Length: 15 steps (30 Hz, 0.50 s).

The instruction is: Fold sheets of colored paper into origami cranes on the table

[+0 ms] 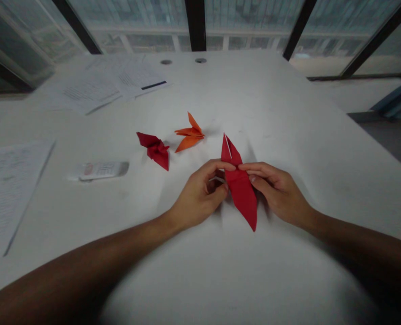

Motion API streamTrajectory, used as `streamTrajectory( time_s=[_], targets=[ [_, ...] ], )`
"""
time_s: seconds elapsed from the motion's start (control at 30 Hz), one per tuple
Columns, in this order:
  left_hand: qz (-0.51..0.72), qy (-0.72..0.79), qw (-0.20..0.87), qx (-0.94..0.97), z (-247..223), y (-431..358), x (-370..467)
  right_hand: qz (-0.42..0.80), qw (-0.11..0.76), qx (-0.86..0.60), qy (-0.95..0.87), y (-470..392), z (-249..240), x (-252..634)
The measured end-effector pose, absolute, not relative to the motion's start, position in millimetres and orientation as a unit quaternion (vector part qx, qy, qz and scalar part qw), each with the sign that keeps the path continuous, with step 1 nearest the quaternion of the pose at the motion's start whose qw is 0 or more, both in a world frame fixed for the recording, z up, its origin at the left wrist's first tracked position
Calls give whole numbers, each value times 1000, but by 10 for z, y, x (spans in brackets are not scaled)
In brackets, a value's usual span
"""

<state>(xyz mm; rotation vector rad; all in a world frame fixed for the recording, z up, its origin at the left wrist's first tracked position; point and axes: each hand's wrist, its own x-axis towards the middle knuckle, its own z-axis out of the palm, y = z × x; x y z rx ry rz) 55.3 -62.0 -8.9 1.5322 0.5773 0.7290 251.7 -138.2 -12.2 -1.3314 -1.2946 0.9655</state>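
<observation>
A folded red origami paper (242,189) is held between both hands over the white table (193,271). Its far end splits into two narrow points, and its near end tapers to one broad tip. My left hand (203,192) pinches its left edge, index finger lying across the middle below the split. From the right, my right hand (276,187) grips the opposite edge with thumb and fingers, its index fingertip close to the left one. Beyond my left hand lie a finished-looking red origami figure (155,150) and an orange origami figure (191,134).
Left of the figures lies a white packet (100,170) with print on it. Printed sheets (92,88) spread over the far left, and a stack of papers (11,189) lies at the left edge. Two round grommets (200,60) sit near the window side.
</observation>
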Motion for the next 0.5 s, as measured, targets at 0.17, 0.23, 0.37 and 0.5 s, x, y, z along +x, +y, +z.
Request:
streamTrajectory(
  time_s=[0.17,0.23,0.37,0.5],
  targets=[
    [319,249,625,667,-103,-617,580,414,510,-527,-540,-1385,-155,2544],
    [322,257,617,671,-112,-607,584,426,512,-514,-540,-1390,-170,2552],
    [319,274,604,677,-107,-594,575,436,508,-508,-541,-1397,-184,2553],
    [297,294,597,685,-96,-582,569,450,510,-510,-527,-1386,-191,2542]
  ],
)
